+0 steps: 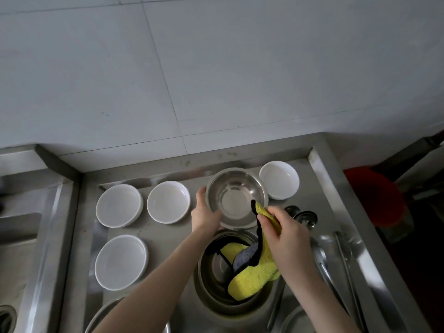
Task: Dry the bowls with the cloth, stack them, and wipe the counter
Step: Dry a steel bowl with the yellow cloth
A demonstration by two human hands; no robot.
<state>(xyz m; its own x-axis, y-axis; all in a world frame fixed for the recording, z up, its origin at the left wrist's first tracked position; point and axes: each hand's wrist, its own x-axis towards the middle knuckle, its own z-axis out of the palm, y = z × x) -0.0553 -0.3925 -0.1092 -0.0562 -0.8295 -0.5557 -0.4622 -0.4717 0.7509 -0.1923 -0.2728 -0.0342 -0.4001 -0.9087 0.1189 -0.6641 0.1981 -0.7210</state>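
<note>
While the left grip (204,212) curls its fingers round the left rim of a steel bowl (236,198), that bowl stands near the middle of the desk's (153,233) far edge, tipped so its hollow faces the camera. The right grip (286,233) pinches the top end of a yellow cloth (254,277) between thumb and fingers, and that end, trimmed in black, touches the bowl's near right rim. The rest of the cloth hangs down, showing a grey underside, and lies in a nest of steel bowls (213,282) just nearer than the held bowl, toward the near edge.

4 white bowls stand upright and apart on the desk: 1 (279,180) near the far right corner, just beside the held bowl; 2 (168,202) (119,205) side by side along the far edge to its left; and 1 (120,261) nearer along the left edge. Steel ladles (305,218) and long utensils (346,265) lie along the right edge. A sink (19,236) lies beyond the left edge, and a red object (374,195), too dim to identify, lies beyond the right edge.
</note>
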